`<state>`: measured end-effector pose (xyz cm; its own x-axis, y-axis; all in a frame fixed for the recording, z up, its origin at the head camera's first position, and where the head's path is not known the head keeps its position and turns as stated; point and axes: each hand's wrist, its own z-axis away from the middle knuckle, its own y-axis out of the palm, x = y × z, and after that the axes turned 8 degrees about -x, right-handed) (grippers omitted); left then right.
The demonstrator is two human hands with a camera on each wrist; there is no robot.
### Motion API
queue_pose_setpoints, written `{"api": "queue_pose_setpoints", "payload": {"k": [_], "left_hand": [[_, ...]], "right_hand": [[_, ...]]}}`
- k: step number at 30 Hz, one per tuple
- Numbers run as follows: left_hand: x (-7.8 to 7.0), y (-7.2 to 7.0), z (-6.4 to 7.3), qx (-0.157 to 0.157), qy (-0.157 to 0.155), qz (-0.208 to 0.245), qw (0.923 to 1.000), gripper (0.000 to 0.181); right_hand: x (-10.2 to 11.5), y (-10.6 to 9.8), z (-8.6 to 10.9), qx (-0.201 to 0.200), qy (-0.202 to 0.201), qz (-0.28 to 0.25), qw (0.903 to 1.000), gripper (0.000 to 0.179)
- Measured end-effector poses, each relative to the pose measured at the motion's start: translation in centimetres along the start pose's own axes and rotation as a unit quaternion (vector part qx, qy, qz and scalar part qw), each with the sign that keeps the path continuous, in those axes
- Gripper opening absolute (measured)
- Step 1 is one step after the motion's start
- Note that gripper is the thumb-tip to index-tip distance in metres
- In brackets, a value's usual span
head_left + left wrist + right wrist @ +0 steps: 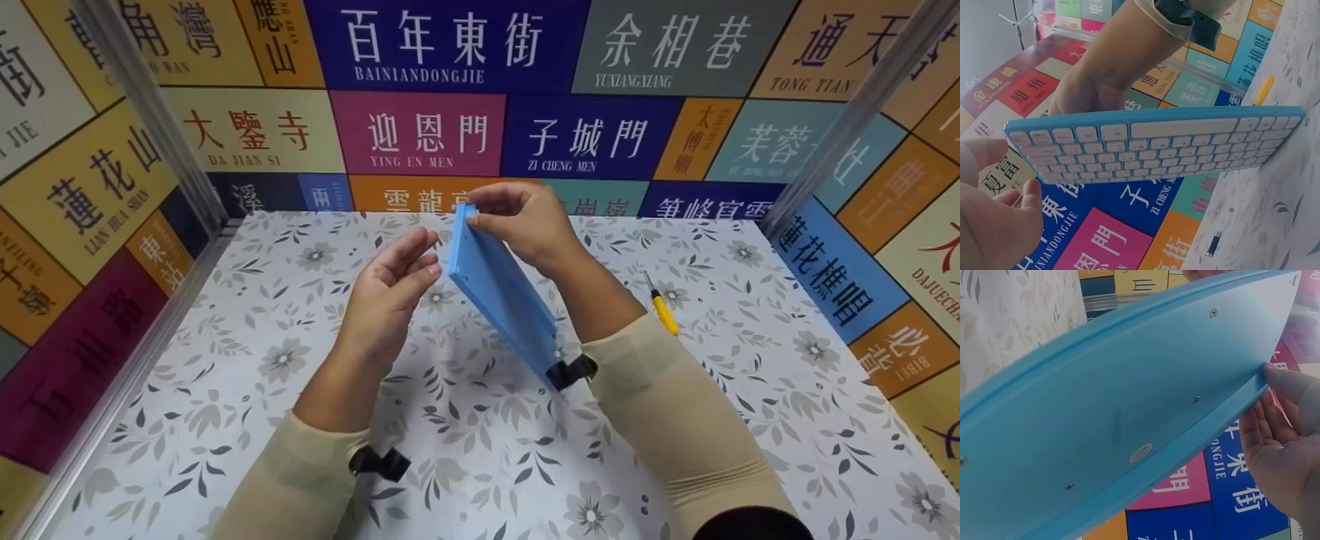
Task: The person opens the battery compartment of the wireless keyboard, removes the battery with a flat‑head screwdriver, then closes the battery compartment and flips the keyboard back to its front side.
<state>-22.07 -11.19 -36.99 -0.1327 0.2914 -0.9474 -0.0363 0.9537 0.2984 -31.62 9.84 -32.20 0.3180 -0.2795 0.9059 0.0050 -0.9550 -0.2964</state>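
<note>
A light blue keyboard (499, 289) with pale keys is held tilted on end; its underside, with several screws, faces the right wrist view. My right hand (529, 225) pinches the upper end between thumb and fingers. The keys (1185, 126) face the left wrist view. My left hand (386, 289) is just left of that upper end, apart from it, with thumb and loosely bent fingers separated. A thin dark sliver (1018, 199) shows at its fingers; I cannot tell what it is. The lower end of the keyboard is close over the table.
A screwdriver (662, 309) with a yellow handle lies on the table right of the keyboard. A small black and silver piece (1214, 244) lies on the flower-patterned table (480, 457). Panels (420, 131) with large lettering stand at the back and both sides.
</note>
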Motion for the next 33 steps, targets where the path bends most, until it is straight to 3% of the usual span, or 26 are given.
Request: {"api": "queue_pose_setpoints", "payload": {"k": [8, 13, 17, 22, 29, 33], "left_hand": [[0.4, -0.2, -0.2, 0.001, -0.013, 0.013, 0.9998, 0.060], [0.6, -0.4, -0.5, -0.001, -0.028, 0.025, 0.9993, 0.060], [1.0, -0.6, -0.8, -0.004, -0.037, 0.025, 0.9990, 0.060], [2.0, 0.0, -1.1, -0.001, -0.052, 0.019, 0.9985, 0.058], [4.7, 2.4, -0.5, 0.040, -0.100, 0.028, 0.9938, 0.057], [6.2, 2.9, -0.4, 0.058, -0.124, 0.031, 0.9900, 0.059]], "right_hand": [[0.1, -1.4, 0.1, -0.019, 0.007, -0.053, 0.9984, 0.025], [0.2, -2.2, 0.1, -0.022, -0.009, -0.128, 0.9915, 0.029], [0.3, -3.0, 0.2, -0.019, -0.012, -0.157, 0.9873, 0.031], [0.2, -4.4, 0.5, -0.020, -0.009, -0.151, 0.9883, 0.031], [0.0, -6.5, 1.0, -0.016, -0.016, -0.122, 0.9923, 0.031], [-0.1, -7.7, 1.3, -0.017, -0.014, -0.106, 0.9941, 0.030]]}}
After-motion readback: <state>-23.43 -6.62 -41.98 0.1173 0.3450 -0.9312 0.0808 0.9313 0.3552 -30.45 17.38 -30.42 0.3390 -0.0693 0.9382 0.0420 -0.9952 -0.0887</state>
